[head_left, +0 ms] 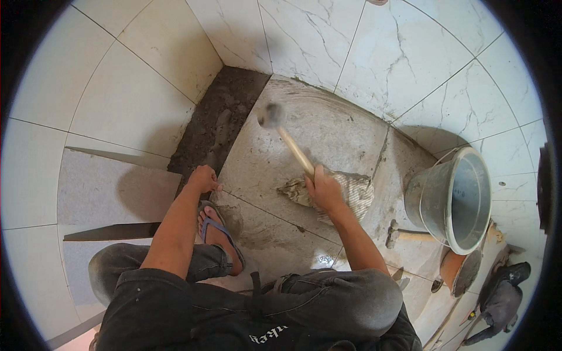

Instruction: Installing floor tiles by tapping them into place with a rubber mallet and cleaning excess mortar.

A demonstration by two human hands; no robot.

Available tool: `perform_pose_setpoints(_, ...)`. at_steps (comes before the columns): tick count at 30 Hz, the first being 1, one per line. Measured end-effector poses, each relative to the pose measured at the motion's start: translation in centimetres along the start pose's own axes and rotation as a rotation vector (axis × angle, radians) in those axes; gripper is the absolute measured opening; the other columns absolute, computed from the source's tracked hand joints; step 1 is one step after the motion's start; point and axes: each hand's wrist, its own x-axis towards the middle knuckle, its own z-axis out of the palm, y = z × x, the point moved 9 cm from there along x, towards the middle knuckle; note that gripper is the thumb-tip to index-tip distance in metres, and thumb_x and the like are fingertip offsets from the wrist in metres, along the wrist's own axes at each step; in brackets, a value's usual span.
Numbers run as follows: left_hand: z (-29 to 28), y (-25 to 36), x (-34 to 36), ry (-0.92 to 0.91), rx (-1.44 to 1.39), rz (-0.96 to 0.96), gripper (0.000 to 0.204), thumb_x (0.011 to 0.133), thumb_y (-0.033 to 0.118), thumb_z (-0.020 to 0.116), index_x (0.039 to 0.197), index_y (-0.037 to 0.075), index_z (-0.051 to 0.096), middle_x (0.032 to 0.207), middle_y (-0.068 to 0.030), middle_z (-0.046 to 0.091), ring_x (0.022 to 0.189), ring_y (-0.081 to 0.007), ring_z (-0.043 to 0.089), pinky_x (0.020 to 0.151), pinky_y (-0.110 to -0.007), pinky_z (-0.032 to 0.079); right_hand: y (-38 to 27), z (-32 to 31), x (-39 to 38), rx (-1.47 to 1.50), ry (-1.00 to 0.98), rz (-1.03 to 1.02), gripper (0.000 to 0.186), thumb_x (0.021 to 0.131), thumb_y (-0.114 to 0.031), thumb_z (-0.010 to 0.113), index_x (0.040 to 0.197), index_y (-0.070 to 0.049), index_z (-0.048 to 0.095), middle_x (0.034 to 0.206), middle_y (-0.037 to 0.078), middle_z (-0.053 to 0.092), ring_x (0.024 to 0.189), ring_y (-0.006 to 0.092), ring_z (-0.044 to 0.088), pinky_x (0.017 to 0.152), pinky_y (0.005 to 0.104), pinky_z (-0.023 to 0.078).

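My right hand (324, 188) grips the wooden handle of a mallet (291, 143), whose blurred dark head hovers over a grey floor tile (316, 134) smeared with mortar. A dirty folded rag (351, 196) lies on that tile under my right hand. My left hand (203, 178) rests, fingers curled, on the tile's left edge beside a strip of bare dark mortar (219, 120). I squat in dark trousers, my left foot in a blue sandal (221, 234) on the floor.
A grey metal bucket (453, 199) stands at the right, with a second wooden-handled hammer (404, 234) lying in front of it. An orange bowl (459, 272) and dark cloth (500, 298) lie at lower right. Two loose tiles (117, 190) lean at the left. White marble-patterned wall tiles surround the corner.
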Motion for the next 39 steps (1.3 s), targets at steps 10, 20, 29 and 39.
perform_pose_setpoints(10, 0.6, -1.0, 0.7, -0.052, -0.047, -0.009, 0.039, 0.065, 0.029, 0.093, 0.086, 0.001, 0.075, 0.082, -0.0137, 0.075, 0.077, -0.0253, 0.072, 0.073, -0.038, 0.056, -0.9, 0.5, 1.4, -0.033, -0.025, 0.051, 0.026, 0.096, -0.026, 0.063, 0.095, -0.004, 0.050, 0.060, 0.017, 0.059, 0.051, 0.0381, 0.061, 0.046, 0.0461, 0.049)
perform_pose_setpoints(20, 0.4, 0.1, 0.4, -0.047, -0.005, -0.033, 0.034, 0.066, 0.026, 0.093, 0.083, 0.002, 0.075, 0.086, -0.0148, 0.075, 0.082, -0.0272, 0.073, 0.077, -0.039, 0.057, 0.7, 0.6, 0.9, -0.014, -0.045, 0.086, 0.029, 0.097, -0.028, 0.062, 0.097, -0.002, 0.049, 0.064, 0.020, 0.063, 0.056, 0.0402, 0.065, 0.051, 0.0498, 0.051)
perform_pose_setpoints(29, 0.0, -1.1, -0.1, -0.033, -0.096, -0.082, 0.032, 0.070, 0.023, 0.091, 0.082, -0.002, 0.074, 0.074, -0.0121, 0.074, 0.068, -0.0198, 0.072, 0.068, -0.035, 0.056, -9.6, -9.9, 3.8, 0.499, 0.259, -0.129, 0.033, 0.096, -0.026, 0.065, 0.108, 0.001, 0.050, 0.062, 0.019, 0.061, 0.053, 0.0364, 0.065, 0.049, 0.0438, 0.050)
perform_pose_setpoints(39, 0.5, -1.0, 0.2, 0.005, -0.032, -0.031, 0.033, 0.066, 0.023, 0.093, 0.083, 0.002, 0.074, 0.074, -0.0114, 0.074, 0.069, -0.0206, 0.072, 0.070, -0.037, 0.057, -2.4, 1.1, -0.1, 0.057, -0.161, -0.033, 0.034, 0.094, -0.024, 0.064, 0.113, -0.002, 0.047, 0.074, 0.019, 0.065, 0.063, 0.0382, 0.067, 0.056, 0.0477, 0.053)
